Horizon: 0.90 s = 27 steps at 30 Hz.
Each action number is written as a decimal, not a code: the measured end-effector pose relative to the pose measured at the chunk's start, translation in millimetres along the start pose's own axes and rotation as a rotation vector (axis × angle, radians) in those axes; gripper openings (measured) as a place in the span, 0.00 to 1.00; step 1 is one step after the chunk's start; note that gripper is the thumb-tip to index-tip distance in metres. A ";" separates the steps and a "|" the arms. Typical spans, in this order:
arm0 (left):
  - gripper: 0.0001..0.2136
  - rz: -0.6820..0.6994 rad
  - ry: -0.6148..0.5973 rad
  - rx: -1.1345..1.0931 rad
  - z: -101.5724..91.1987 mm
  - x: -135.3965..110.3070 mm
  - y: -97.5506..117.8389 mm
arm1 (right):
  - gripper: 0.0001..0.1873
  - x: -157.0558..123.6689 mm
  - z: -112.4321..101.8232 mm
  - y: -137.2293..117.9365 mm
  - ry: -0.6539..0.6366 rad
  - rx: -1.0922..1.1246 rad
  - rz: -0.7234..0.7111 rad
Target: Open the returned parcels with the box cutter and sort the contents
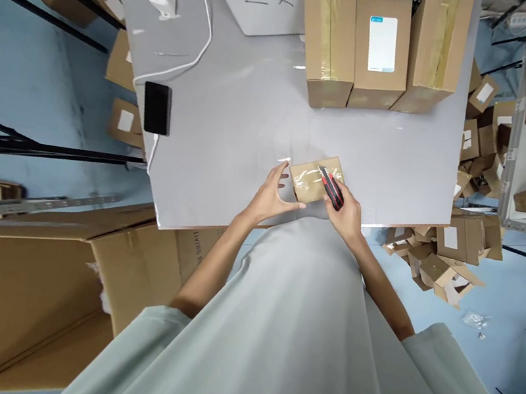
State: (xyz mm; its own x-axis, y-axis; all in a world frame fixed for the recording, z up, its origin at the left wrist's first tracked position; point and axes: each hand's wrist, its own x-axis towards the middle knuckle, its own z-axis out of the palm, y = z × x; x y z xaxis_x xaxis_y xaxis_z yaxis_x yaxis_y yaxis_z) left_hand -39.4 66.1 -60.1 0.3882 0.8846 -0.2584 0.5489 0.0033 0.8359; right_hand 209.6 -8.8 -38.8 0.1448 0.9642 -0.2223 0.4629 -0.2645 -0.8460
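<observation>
A small cardboard box point(306, 182) with shiny clear tape over its top lies near the front edge of the grey table. My right hand point(346, 213) is closed around a red and black box cutter point(333, 191), whose front end lies over the right part of the box. On the other side my left hand point(272, 193) is open, thumb and fingers spread beside the box's left end. The thumb tip is close to the box's near corner; whether it touches I cannot tell.
Three taller cardboard boxes point(374, 85) stand at the back of the table point(233, 132). A black phone point(157, 108) and white cable lie at left. A large open carton point(18, 291) sits below left. Several discarded boxes point(453, 254) are heaped on the floor at right.
</observation>
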 end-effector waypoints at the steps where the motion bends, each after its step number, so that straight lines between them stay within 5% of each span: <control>1: 0.51 -0.004 0.023 -0.043 -3.9 1.9 1.6 | 0.31 -2.6 3.9 -3.5 -0.010 -0.013 -0.004; 4: 0.28 -0.031 0.107 -0.129 -15.8 15.5 6.1 | 0.33 -11.5 14.1 -12.8 -0.020 -0.064 -0.004; 8: 0.17 -0.053 0.127 -0.103 -24.1 38.6 7.2 | 0.34 -24.9 23.7 -23.5 -0.017 -0.156 -0.011; 27: 0.18 -0.161 0.034 -0.224 -39.4 48.6 -7.6 | 0.32 -36.6 54.9 -74.2 -0.073 -0.562 0.063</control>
State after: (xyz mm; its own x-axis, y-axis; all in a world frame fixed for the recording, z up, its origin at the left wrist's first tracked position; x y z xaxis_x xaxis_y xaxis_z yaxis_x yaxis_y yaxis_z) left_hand -53.9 127.4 -59.9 0.2824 0.8794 -0.3833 0.4230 0.2445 0.8725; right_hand 121.9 -23.4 5.5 0.1355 0.9397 -0.3139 0.8525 -0.2720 -0.4463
